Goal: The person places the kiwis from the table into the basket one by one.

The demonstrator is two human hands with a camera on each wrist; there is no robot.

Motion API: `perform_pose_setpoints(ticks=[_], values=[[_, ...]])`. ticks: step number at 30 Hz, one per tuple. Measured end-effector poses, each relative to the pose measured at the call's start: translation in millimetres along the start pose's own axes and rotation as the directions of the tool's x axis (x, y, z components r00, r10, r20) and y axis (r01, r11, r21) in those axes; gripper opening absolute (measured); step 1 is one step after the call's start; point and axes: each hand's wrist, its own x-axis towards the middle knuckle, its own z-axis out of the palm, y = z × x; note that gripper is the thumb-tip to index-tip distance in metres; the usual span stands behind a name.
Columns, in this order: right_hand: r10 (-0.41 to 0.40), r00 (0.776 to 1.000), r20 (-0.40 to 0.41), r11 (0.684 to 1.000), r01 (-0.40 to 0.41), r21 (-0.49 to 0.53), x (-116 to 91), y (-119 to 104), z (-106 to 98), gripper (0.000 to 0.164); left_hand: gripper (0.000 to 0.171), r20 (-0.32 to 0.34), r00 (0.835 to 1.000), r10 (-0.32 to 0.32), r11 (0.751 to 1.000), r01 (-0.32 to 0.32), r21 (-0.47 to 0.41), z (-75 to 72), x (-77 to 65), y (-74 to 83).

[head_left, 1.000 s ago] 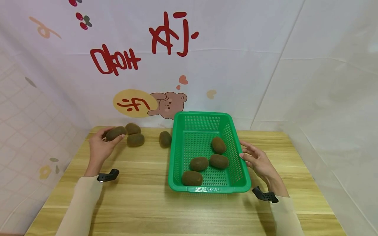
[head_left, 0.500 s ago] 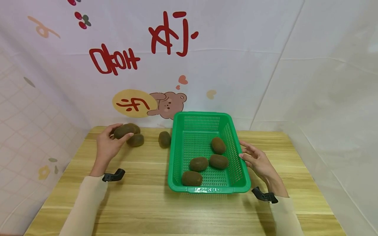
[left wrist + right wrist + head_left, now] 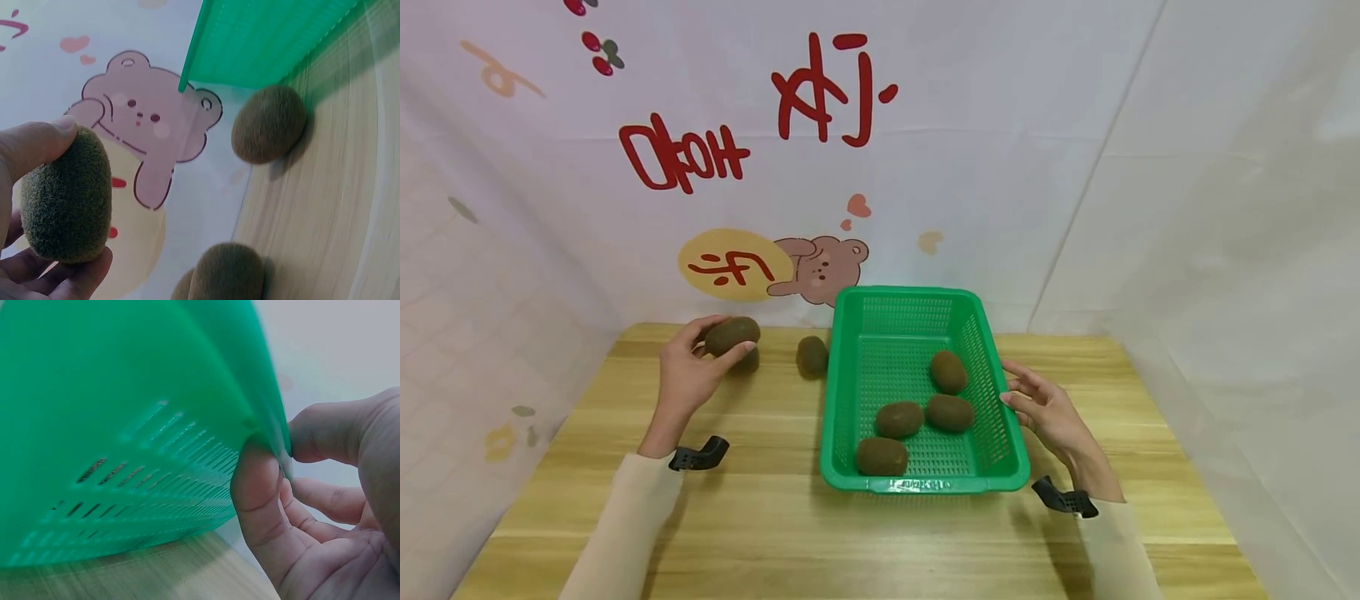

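My left hand (image 3: 691, 371) grips a brown kiwi (image 3: 732, 335) between thumb and fingers, held up off the table; the left wrist view shows this fuzzy kiwi (image 3: 67, 200) upright in the grasp. Below it in that view sit two more kiwis (image 3: 228, 273), mostly covered by the held one in the head view. Another kiwi (image 3: 812, 357) lies just left of the green basket (image 3: 925, 484). With thumb and fingers, my right hand (image 3: 1051, 414) pinches the basket's right rim, seen close up in the right wrist view at the basket wall (image 3: 144, 375). Inside lie several kiwis (image 3: 950, 413).
A wooden table (image 3: 760, 517) carries everything. Behind it hangs a white cloth (image 3: 970, 150) printed with a bear (image 3: 827, 271) and red characters. The basket's back end stands close to this cloth.
My left hand has carried its kiwi to the right, over the two kiwis on the table. The right hand stays at the basket rim. The whole head view has shifted slightly.
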Motion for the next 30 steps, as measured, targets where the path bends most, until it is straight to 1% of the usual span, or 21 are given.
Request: perform_pose_setpoints(ticks=[3, 6, 9, 14, 19, 21, 24, 30], values=[[-0.017, 1.000, 0.009, 1.000, 0.017, 0.012, 0.8, 1.6, 1.0, 0.070, 0.055, 0.017, 1.000, 0.016, 1.000, -0.015, -0.026, 2.8, -2.7, 6.1], [-0.026, 1.000, 0.013, 1.000, 0.026, 0.009, 0.9, 2.2, 0.8, 0.069, 0.054, 0.029, 0.998, 0.060, 0.996, -0.058, -0.065, 8.8, -5.1, 13.0], [-0.015, 1.000, 0.003, 1.000, 0.015, 0.001, 0.0, 2.1, 0.6, 0.069, 0.052, 0.032, 0.994, 0.104, 0.990, -0.101, -0.096, 15.7, -7.8, 20.7], [0.000, 1.000, -0.006, 1.000, 0.000, -0.018, 0.4, 1.4, 0.9, 0.069, 0.051, 0.025, 0.989, 0.145, 0.985, -0.142, -0.096, 26.1, -12.4, 36.0], [0.005, 1.000, -0.008, 1.000, -0.005, -0.010, 2.4, -0.1, 0.4, 0.069, 0.052, 0.052, 0.984, 0.171, 0.981, -0.165, -0.104, 35.0, -15.4, 52.0], [0.006, 1.000, -0.010, 1.000, -0.006, -0.002, 3.1, -0.8, 0.2, 0.069, 0.053, 0.062, 0.982, 0.180, 0.980, -0.173, -0.101, 38.5, -14.8, 54.7], [0.001, 1.000, -0.008, 1.000, -0.001, 0.010, 3.5, -0.9, 0.2, 0.070, 0.054, 0.075, 0.979, 0.187, 0.978, -0.179, -0.103, 43.2, -12.6, 54.9], [-0.001, 1.000, -0.005, 1.000, 0.001, 0.012, 2.6, 0.0, 0.6, 0.070, 0.054, 0.116, 0.969, 0.220, 0.966, -0.200, -0.163, 51.2, -10.7, 56.4]])
